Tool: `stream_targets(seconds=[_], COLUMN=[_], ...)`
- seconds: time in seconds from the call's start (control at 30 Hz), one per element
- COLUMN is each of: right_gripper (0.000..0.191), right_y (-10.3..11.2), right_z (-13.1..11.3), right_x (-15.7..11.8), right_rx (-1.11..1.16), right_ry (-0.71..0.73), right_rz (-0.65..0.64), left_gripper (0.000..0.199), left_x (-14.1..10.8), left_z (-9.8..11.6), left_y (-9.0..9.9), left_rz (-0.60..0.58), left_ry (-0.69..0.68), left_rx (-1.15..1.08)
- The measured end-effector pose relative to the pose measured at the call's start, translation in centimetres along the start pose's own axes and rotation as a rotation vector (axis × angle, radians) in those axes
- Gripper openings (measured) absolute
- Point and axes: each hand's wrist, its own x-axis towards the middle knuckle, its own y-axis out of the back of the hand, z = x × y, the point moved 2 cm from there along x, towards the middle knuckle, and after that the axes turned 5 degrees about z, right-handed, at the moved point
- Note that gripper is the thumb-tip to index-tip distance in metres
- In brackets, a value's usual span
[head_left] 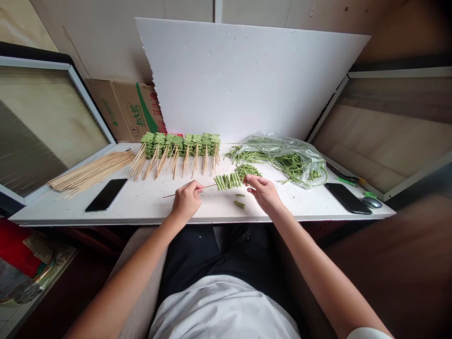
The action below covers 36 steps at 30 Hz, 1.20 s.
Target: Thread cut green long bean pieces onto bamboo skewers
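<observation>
White shirt (222, 310) and dark trousers (215, 249) lie nearest, just below the bench (141, 212). Left hand (187, 200) pinches one bamboo skewer (183, 191) near its bare end. Right hand (264, 193) has its fingers (251, 181) closed on the green beans (226, 181) threaded there, mid-bench. Beside them lie one heap of cut beans (248, 170) and two loose pieces (239, 204). Farther off stand many loaded skewers (180, 150), too many to count. Left lies one pile of bare sticks (92, 173). Two phones (106, 195) (348, 197) sit left and right. Far right is one plastic bag (282, 162); behind stand one cardboard box (123, 110) and one white foam board (247, 80).

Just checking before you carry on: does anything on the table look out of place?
Yes: two short bean pieces lie loose on the table near the right hand, stray from the skewered rows.
</observation>
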Motion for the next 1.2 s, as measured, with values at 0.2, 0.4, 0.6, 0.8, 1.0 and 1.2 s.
stream_targets(seconds=[0.2,0.4,0.6,0.8,1.0,1.2], right_gripper=[0.032,0.035,0.032,0.034,0.037,0.040], right_y=[-0.4,-0.5,-1.0,-1.4,-2.0,-2.3], right_z=[0.4,0.6,0.6,1.2,1.4,1.9], right_x=[-0.1,-0.3,-1.0,-1.2,-1.9,-2.2], right_rx=[-0.021,-0.105,-0.125,-0.136,-0.112,-0.067], right_ry=[0.029,0.131,0.222,0.190,0.122,0.075], right_rz=[0.056,0.090,0.098,0.148,0.211,0.242], left_gripper=[0.029,0.034,0.043,0.036,0.034,0.038], left_x=[-0.1,-0.4,-0.1,-0.1,-0.3,-0.6], left_z=[0.1,0.5,0.3,0.2,0.5,0.9], left_y=[-0.1,-0.2,-0.1,-0.1,-0.2,-0.2], left_rz=[-0.005,-0.009,-0.043,-0.027,0.017,0.048], left_ry=[-0.004,-0.022,-0.008,-0.020,-0.061,-0.140], left_rx=[0.012,-0.008,-0.043,-0.017,0.026,0.085])
